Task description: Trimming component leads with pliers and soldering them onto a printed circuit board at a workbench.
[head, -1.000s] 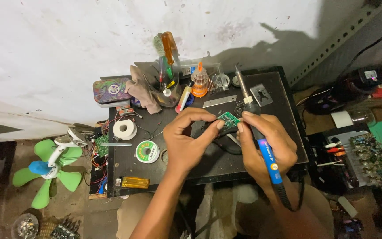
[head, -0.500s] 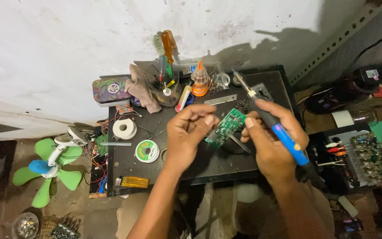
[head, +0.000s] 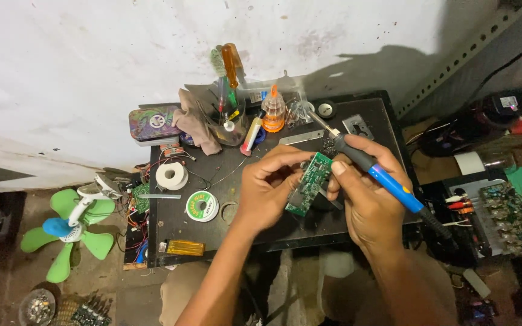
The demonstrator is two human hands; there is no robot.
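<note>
- Both hands close on one green circuit board (head: 307, 184); the left hand (head: 267, 190) pinches its left long edge between thumb and curled fingers, and the right hand (head: 364, 199) presses a fingertip and thumb on its right edge near the top.
- Right hand also clenches a blue-handled soldering iron (head: 374, 172) across the palm; the metal tip points up and left, away from the board, toward the back of the table; its cord runs off down and right.
- Board is tilted on end, lifted above the black work table (head: 357, 115), between the two hands and touching both; its lower corner hangs over the table's front half.
- Edges: the hands sit near the table's front edge; the right edge of the table lies just beyond the right wrist, with a box of electronic parts (head: 502, 211) on the floor beyond it.
- Open room: bare table top shows behind the hands up to a metal bracket (head: 302, 137), and to their left up to a green-labelled solder spool (head: 202, 205).
- Further left stand a white tape roll (head: 171, 175) and an amber strip (head: 185, 247) at the front edge; a clear tool holder with screwdrivers (head: 229, 111) crowds the back edge against the white wall; a green fan (head: 70, 232) lies on the floor, well apart.
</note>
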